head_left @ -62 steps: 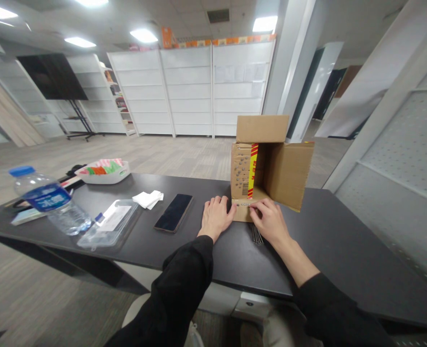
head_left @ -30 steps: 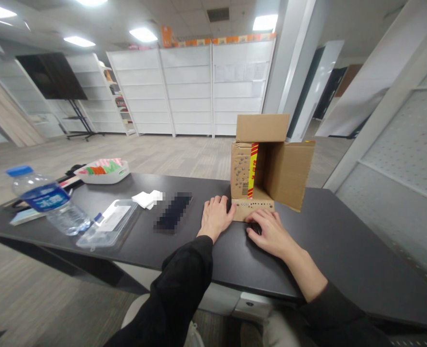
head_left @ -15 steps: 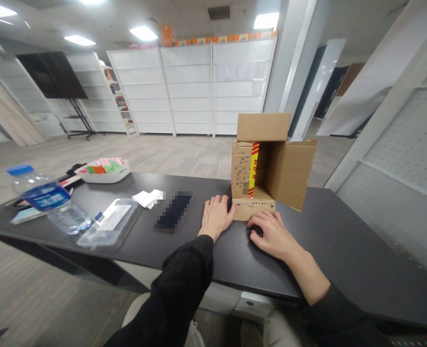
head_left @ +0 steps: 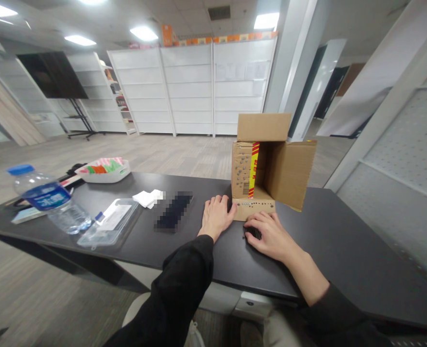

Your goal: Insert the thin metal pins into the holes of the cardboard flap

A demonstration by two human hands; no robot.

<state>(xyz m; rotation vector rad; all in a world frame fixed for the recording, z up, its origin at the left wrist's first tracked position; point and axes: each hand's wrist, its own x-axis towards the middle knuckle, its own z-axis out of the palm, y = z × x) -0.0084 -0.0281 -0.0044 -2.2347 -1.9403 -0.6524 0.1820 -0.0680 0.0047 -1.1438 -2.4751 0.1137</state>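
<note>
Single head cam, facing forward and down: dark desk [head_left: 235, 260] close at 6 o'clock, white shelving [head_left: 186, 91] far at 12.

Nothing legible. Yellow tape [head_left: 251, 185] on cardboard box [head_left: 295, 173]: red characters [head_left: 255, 169], too small; barcode [head_left: 246, 188] beside it. Bottle label [head_left: 49, 196], well left of box: white-on-blue, blurred.

There's a whole row of tall white shelving [head_left: 187, 91] along the back, a big black screen [head_left: 54, 75] on a stand [head_left: 78, 115], streaky gray floor [head_left: 177, 156] and super bright ceiling lights [head_left: 144, 33].
</note>
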